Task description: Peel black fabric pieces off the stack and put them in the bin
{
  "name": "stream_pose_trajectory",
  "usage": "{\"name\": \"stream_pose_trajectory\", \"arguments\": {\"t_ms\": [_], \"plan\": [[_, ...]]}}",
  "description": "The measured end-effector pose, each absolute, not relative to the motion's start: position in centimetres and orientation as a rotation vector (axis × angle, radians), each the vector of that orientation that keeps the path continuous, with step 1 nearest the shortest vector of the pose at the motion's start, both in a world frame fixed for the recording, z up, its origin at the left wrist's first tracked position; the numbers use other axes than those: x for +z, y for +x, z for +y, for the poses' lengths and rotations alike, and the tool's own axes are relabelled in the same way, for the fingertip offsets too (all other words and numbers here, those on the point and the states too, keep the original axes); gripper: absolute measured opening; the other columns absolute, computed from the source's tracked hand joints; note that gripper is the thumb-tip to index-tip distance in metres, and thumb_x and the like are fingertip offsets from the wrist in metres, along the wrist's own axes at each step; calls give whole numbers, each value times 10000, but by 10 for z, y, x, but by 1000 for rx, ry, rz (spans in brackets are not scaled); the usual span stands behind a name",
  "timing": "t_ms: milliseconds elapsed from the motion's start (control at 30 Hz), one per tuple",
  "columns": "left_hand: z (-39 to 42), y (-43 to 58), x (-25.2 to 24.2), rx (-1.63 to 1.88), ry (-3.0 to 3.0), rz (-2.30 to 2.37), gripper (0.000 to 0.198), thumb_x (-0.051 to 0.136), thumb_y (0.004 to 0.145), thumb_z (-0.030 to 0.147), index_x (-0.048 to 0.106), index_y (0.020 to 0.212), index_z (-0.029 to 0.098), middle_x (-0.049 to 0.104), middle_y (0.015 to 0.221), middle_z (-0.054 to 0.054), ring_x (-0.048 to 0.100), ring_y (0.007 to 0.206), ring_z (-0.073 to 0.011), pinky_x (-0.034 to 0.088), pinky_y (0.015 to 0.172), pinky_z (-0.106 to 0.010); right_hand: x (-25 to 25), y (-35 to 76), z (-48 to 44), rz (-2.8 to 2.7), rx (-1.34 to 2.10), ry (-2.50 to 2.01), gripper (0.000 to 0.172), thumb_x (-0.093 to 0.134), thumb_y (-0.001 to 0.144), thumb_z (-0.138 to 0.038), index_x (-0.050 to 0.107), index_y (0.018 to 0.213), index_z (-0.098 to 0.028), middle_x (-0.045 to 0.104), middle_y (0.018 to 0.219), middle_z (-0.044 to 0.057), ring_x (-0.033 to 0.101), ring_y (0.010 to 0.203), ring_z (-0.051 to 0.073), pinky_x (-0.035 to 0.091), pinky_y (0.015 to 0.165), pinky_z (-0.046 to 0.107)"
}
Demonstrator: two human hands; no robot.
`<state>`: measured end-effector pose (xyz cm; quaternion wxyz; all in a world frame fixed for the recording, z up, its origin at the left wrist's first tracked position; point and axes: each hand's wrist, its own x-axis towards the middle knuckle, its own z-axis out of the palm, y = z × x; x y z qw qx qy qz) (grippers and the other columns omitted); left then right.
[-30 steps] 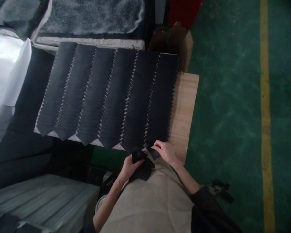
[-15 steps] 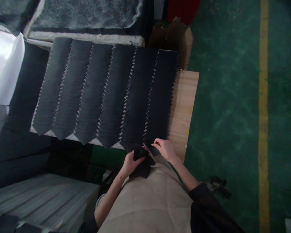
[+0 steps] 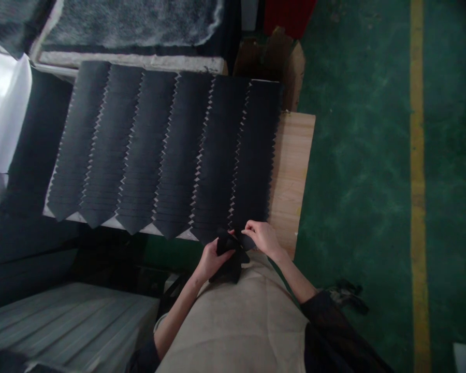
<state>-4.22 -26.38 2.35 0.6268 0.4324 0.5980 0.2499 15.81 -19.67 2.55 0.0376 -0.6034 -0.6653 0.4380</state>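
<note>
My left hand (image 3: pixel 212 263) is closed round a few dark, pointed fabric pieces (image 3: pixel 227 270), its thumb lying on top of them. Just to the right, my right hand (image 3: pixel 264 239) pinches a dark fabric piece (image 3: pixel 247 241) between thumb and fingertips, at the near end of the rightmost row. Overlapping dark pieces (image 3: pixel 178 155) lie in several long rows with zigzag edges and pointed near ends. Under the rows a pale wooden board (image 3: pixel 293 171) shows at the right. Part of the left hand's bundle is hidden by the fingers.
Behind the rows is a surface covered in grey fuzzy material (image 3: pixel 132 23). A torn cardboard box (image 3: pixel 295 72) stands at the back right, near a red object (image 3: pixel 287 15). Green floor with a yellow line (image 3: pixel 417 155) lies right. A ridged grey panel (image 3: pixel 70 326) is at lower left.
My left hand and its bundle have shifted slightly right, closer to my right hand. My right hand keeps its pinch nearly in place. The whole view has shifted a little.
</note>
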Motion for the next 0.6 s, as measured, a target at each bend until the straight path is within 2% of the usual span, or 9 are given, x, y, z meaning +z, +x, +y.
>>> {"name": "stream_pose_trajectory", "arguments": {"t_ms": [333, 600], "plan": [[-261, -39, 24, 555, 1072, 1415, 544, 687, 792, 262, 561, 1320, 232, 620, 1309, -47, 581, 1197, -262, 424, 1062, -406, 22, 166, -205, -2044, 1222, -1982, 158, 696, 842, -338, 587, 876, -229, 663, 740, -10, 607, 676, 158, 291, 584, 258], [-258, -37, 27, 556, 1058, 1426, 533, 687, 784, 278, 580, 1302, 212, 624, 1302, -66, 590, 1187, -281, 443, 1046, -416, 13, 193, -213, -1908, 1231, -2023, 131, 671, 831, -285, 555, 855, -230, 660, 791, -10, 605, 705, 156, 347, 615, 258]]}}
